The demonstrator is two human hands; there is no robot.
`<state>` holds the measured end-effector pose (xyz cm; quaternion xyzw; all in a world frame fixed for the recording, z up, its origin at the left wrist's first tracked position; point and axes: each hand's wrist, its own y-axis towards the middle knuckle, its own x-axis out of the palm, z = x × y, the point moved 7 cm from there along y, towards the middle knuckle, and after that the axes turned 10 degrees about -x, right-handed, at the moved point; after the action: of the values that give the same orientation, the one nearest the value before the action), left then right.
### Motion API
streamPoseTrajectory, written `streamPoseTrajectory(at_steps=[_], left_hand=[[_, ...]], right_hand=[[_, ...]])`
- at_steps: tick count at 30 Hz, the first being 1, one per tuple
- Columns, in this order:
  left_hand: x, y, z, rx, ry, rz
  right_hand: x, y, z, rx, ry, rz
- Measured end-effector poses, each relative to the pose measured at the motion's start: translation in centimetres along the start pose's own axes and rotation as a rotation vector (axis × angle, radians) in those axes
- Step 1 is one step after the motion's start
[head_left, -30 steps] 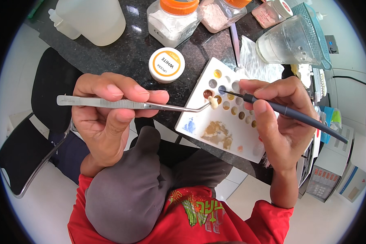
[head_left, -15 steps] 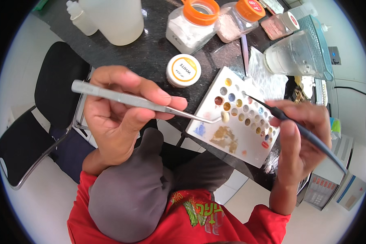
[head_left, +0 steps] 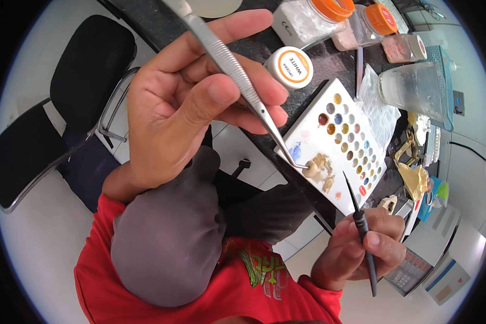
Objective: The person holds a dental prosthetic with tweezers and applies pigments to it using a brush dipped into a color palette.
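My left hand (head_left: 189, 102) holds long steel tweezers (head_left: 228, 62) diagonally; their bent tip grips a small cream tooth-like piece (head_left: 309, 170) over the lower part of a white palette (head_left: 306, 135). The palette has rows of small coloured wells, with blue and tan smears below them. My right hand (head_left: 364, 245) grips a slim dark brush (head_left: 370, 262), its fine tip pointing up over the palette, right of the piece. A white lidded round jar (head_left: 289, 67) stands beyond my left fingertips.
Orange-lidded powder jars (head_left: 305, 27), a small pink-powder jar (head_left: 402, 49) and a clear cup (head_left: 407, 85) stand along the dark counter (head_left: 159, 16). Crumpled plastic film (head_left: 378, 119) and gold moulded pieces (head_left: 416, 178) lie right of the palette. A black chair (head_left: 89, 56) stands at left.
My left hand has tilted the tweezers steeply, bringing the piece lower on the palette. My right hand has moved down and turned the brush more upright. The view has shifted.
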<state>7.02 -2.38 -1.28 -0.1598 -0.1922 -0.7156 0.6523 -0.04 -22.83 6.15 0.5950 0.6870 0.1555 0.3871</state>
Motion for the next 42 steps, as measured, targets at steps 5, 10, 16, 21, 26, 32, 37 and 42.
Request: streamPoseTrajectory(at_steps=[5,10,16,21,26,32,37,42], left_hand=[[0.1,0.1,0.0,-0.093,0.025,0.007],[0.6,-0.1,-0.1,-0.251,-0.127,0.093],[0.0,-0.4,-0.6,-0.177,-0.135,0.076],[-0.1,-0.3,-0.7,-0.118,-0.131,0.066],[0.0,-0.3,-0.8,-0.112,-0.12,0.047],[-0.1,-0.4,-0.9,-0.107,-0.13,0.037],[0.0,-0.4,-0.8,-0.136,-0.127,0.054],[0.2,-0.2,-0.2,-0.22,-0.192,0.063]], right_hand=[[0.0,-0.7,-0.4,-0.099,0.027,0.09],[0.8,-1.5,-0.5,-0.124,-0.017,0.072],[1.1,-1.7,-0.2,-0.13,-0.023,0.086],[1.5,-1.5,-0.2,-0.127,-0.055,0.063],[1.5,-1.5,0.0,-0.111,-0.064,0.042],[1.6,-1.4,0.0,-0.126,-0.068,0.023],[1.6,-1.5,0.0,-0.121,-0.075,0.024],[1.7,-1.4,0.0,-0.11,-0.079,0.028]])
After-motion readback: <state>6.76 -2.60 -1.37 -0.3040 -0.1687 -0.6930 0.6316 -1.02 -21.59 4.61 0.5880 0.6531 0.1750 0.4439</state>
